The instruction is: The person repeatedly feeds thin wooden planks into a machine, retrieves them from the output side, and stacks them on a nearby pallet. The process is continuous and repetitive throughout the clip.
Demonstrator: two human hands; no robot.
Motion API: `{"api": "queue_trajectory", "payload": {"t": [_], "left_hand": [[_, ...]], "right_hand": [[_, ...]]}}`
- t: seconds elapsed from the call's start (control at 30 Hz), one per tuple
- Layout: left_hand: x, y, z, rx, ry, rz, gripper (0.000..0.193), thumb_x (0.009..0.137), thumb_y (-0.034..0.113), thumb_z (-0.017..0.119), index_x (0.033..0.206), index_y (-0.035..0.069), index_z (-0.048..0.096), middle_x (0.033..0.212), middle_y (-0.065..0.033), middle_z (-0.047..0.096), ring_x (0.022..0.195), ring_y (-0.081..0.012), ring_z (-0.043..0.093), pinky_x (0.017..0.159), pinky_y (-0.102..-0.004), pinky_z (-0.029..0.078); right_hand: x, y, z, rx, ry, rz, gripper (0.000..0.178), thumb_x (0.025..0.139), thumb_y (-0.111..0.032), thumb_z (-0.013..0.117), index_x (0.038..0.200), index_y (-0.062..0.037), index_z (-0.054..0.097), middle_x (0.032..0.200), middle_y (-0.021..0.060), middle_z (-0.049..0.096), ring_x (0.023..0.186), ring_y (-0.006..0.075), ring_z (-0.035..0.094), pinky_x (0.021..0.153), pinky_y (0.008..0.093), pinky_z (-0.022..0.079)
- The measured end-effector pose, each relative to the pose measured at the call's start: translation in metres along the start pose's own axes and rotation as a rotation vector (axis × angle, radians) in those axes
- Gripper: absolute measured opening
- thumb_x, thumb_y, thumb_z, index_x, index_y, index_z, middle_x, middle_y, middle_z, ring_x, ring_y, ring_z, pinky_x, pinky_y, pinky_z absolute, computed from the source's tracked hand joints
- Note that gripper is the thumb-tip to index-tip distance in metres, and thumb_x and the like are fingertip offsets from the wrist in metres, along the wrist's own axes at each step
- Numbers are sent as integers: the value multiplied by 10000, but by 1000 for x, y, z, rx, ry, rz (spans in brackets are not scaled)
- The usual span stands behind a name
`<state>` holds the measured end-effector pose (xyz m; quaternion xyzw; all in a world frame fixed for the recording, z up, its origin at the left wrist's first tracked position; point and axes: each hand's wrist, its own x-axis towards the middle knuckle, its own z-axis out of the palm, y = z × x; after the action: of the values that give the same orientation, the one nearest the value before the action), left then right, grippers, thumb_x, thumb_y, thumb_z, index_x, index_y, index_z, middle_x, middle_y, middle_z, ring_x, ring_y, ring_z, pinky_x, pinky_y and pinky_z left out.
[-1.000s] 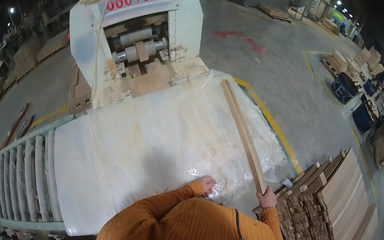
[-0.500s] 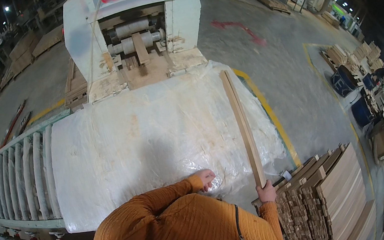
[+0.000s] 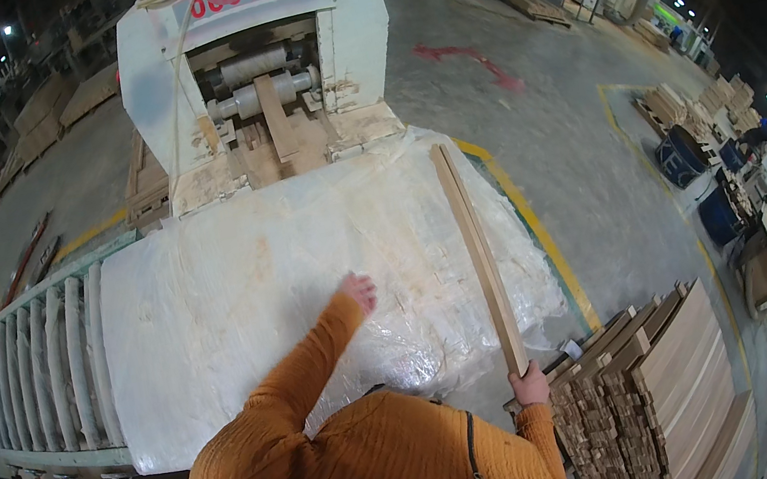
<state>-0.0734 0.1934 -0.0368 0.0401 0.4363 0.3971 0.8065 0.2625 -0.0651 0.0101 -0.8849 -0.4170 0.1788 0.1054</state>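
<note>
My right hand is closed round the near end of long wooden strips, seemingly two laid side by side. They lie along the right side of a table covered in clear plastic sheeting. My left hand is stretched out over the middle of this table, holding nothing, with its fingers loosely apart. Ahead of it, a wooden board sticks out from between the rollers of a white machine. The board's near end is short of the plastic sheeting.
A tall stack of wooden strips stands by my right arm. To the left, a roller conveyor adjoins the table. A yellow floor line runs along the table's right. Dark blue drums and wood piles stand farther right.
My left hand has moved forward from near my body to over the table's middle. The board protrudes farther from the rollers toward me. My right hand keeps its hold on the strips.
</note>
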Motion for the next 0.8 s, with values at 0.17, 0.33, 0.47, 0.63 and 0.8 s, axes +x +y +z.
{"api": "queue_trajectory", "payload": {"t": [0.17,0.33,0.47,0.63,0.8], "left_hand": [[12,114,3,-209,173,268,654,904,599,299,1274,75,426,1241,-92,501,1035,-247,475,810,-396,411],[6,202,19,-36,258,444,695,842,628,427,1341,145,388,1205,-110,505,926,-307,477,793,-477,429],[4,243,39,277,412,508,700,806,584,534,1338,155,382,1149,-89,513,824,-289,514,722,-487,443],[12,268,70,785,602,649,868,728,523,654,1387,74,313,1158,-142,531,927,-309,558,789,-435,472],[21,254,81,1416,712,992,1028,630,428,747,1415,15,226,1271,-239,501,1093,-341,560,900,-390,472]], "right_hand": [[1,1,1,15,17,-27,417,727,-346,645,966,-34,505,863,234,641,838,417,615,727,490,488],[1,-2,-1,18,19,-12,424,725,-352,646,972,-34,512,863,230,643,834,410,618,733,487,489],[1,-4,-2,0,16,2,436,724,-356,648,991,-35,522,876,227,645,849,402,618,746,481,488],[2,-3,-2,5,4,-8,449,724,-358,651,1005,-31,524,892,225,645,863,399,617,760,476,488],[3,-1,-2,-34,-27,31,452,732,-358,647,1005,-20,524,899,228,644,865,398,618,761,471,489]]}}
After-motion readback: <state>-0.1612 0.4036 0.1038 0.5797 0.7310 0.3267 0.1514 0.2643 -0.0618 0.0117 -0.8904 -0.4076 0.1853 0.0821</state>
